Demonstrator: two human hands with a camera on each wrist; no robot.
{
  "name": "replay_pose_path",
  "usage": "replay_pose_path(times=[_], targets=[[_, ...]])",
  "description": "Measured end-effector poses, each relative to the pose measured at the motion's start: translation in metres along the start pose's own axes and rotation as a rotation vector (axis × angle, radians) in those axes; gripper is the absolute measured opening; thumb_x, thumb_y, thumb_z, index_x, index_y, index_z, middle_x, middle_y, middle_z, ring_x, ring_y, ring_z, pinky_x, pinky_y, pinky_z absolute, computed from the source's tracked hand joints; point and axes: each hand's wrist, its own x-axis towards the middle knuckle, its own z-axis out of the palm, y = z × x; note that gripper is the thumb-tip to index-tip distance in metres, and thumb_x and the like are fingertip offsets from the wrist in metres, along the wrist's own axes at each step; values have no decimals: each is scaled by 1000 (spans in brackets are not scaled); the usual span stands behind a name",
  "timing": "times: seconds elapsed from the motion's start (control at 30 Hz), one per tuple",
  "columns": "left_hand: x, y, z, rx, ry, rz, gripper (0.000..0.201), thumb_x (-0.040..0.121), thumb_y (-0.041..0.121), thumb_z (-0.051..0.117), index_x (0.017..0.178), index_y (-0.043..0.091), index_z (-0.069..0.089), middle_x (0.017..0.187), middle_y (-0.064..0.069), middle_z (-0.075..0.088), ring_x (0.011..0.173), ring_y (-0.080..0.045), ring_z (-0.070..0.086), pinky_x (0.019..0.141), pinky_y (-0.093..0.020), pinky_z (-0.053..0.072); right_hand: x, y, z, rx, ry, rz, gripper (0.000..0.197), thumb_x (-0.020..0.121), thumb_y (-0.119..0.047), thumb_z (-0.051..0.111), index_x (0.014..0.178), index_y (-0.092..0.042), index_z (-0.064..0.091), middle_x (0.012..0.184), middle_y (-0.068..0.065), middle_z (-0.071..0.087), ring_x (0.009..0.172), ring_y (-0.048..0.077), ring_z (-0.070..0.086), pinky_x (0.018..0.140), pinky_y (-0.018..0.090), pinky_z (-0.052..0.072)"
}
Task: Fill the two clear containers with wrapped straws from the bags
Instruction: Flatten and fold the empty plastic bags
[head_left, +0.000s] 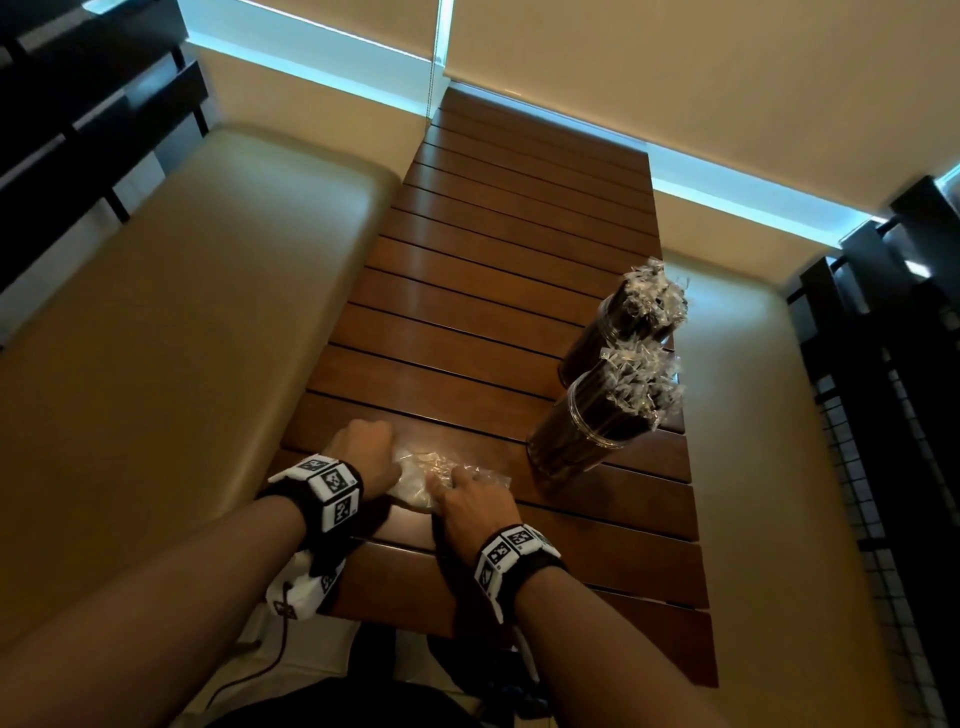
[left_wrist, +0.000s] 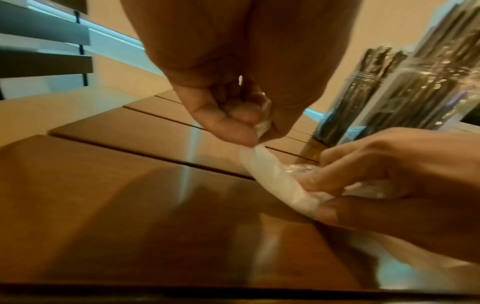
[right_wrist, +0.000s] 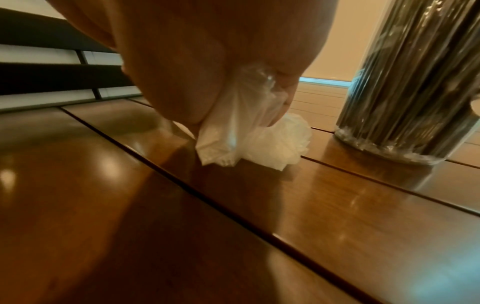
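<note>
Two clear containers stand at the table's right side, the near one (head_left: 602, 415) and the far one (head_left: 631, 322), both packed with dark wrapped straws whose crinkled wrapper ends stick out on top. A crumpled clear plastic bag (head_left: 423, 480) lies on the wooden table (head_left: 467, 270) near the front edge. My left hand (head_left: 366, 449) pinches one twisted end of the bag (left_wrist: 262, 164) between thumb and curled fingers. My right hand (head_left: 470, 501) grips the bag's other end (right_wrist: 233, 127), bunching the plastic. The near container (right_wrist: 413, 82) stands just right of that hand.
Padded beige benches (head_left: 182, 338) run along both sides of the slatted table. A window with beige blinds (head_left: 675, 78) closes the far end. Dark slatted dividers (head_left: 78, 104) stand at the left and right edges.
</note>
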Motion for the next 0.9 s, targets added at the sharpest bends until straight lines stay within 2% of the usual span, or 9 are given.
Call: replay_pose_path(times=[0.17, 0.27, 0.37, 0.43, 0.5, 0.6, 0.7, 0.83, 0.9], targets=[[-7, 36, 3, -353, 36, 90, 23, 83, 31, 69, 75, 18, 52, 75, 0, 61, 62, -14, 57, 55, -28, 48, -3, -2, 3, 30, 6, 15, 43, 96, -17, 48, 139, -11, 43, 125, 17, 49, 109, 37, 56, 82, 48, 52], [-4, 38, 7, -361, -20, 133, 14, 94, 21, 56, 80, 17, 58, 82, -3, 65, 69, -16, 65, 62, -28, 55, -5, 0, 2, 47, 11, 11, 36, 98, -19, 47, 133, -16, 53, 122, 14, 50, 106, 34, 58, 79, 45, 51], [4, 26, 15, -390, -12, 83, 16, 87, 6, 57, 83, 21, 59, 86, 0, 64, 73, -15, 65, 60, -26, 56, -6, 2, 2, 68, 6, 4, 40, 99, -20, 47, 139, -21, 46, 120, 13, 50, 103, 36, 59, 78, 46, 51], [6, 18, 19, -355, 33, 34, 20, 79, 13, 73, 86, 22, 57, 91, 1, 59, 79, -16, 61, 67, -28, 52, -7, 3, 2, 81, 4, -11, 50, 98, -23, 48, 146, -25, 33, 117, 14, 50, 101, 37, 59, 75, 45, 51], [7, 7, 26, -260, 43, -23, 42, 69, 27, 84, 95, 24, 52, 100, 1, 50, 87, -17, 55, 75, -29, 48, -8, 5, 2, 103, 5, -39, 63, 96, -26, 52, 150, -33, 21, 114, 13, 50, 98, 37, 59, 69, 42, 49], [7, -7, 29, -352, -17, -191, 67, 61, 34, 90, 106, 18, 43, 105, -1, 50, 93, -23, 58, 75, -33, 53, -11, 7, 1, 130, 24, -60, 62, 98, -30, 50, 151, -38, 18, 112, 12, 49, 98, 35, 58, 65, 40, 45], [6, -6, 26, -535, -76, -214, 49, 72, 40, 83, 95, 15, 48, 89, -5, 64, 73, -21, 69, 55, -29, 55, -10, 8, 5, 144, 39, -47, 60, 98, -31, 50, 149, -38, 18, 110, 12, 49, 97, 35, 59, 66, 41, 48], [8, -9, 16, -903, -198, -236, 6, 92, 2, 58, 89, 5, 53, 76, -15, 61, 62, -23, 65, 75, -49, 60, -5, 8, 8, 156, 21, -26, 56, 98, -35, 48, 148, -37, 22, 113, 11, 51, 97, 36, 60, 71, 43, 54], [10, -14, 16, -760, -203, -218, 9, 87, -2, 60, 91, 4, 57, 75, -14, 66, 62, -23, 67, 74, -47, 60, -4, 9, 9, 136, 26, -29, 59, 97, -35, 49, 149, -38, 20, 116, 11, 52, 98, 35, 61, 72, 43, 55]])
